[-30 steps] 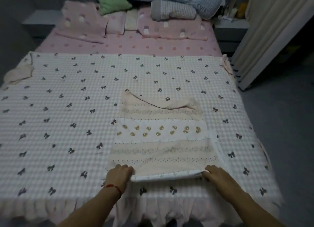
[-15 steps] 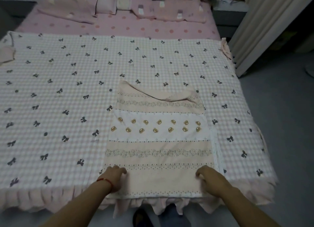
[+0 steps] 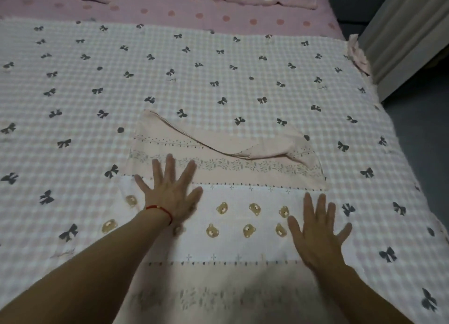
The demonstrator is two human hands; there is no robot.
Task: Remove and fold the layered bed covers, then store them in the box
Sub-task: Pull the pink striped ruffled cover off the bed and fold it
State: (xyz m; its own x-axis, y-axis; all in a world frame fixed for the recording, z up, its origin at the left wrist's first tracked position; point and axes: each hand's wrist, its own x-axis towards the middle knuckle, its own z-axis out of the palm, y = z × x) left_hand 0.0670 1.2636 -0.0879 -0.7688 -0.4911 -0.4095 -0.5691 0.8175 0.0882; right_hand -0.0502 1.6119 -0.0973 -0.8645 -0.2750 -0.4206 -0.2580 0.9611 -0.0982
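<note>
Pressing flat on the folded cover [image 3: 243, 216] with both palms: left hand [image 3: 171, 192] with fingers spread wide on its left part, right hand [image 3: 315, 231] equally spread near its right edge, nothing gripped. Lying folded on the checked bow-print blanket [image 3: 73, 93], top corner turned over.

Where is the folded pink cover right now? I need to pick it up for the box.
The folded pink cover lies low and centre in the head view, on the bow-print bedspread, under both flat hands.
</note>
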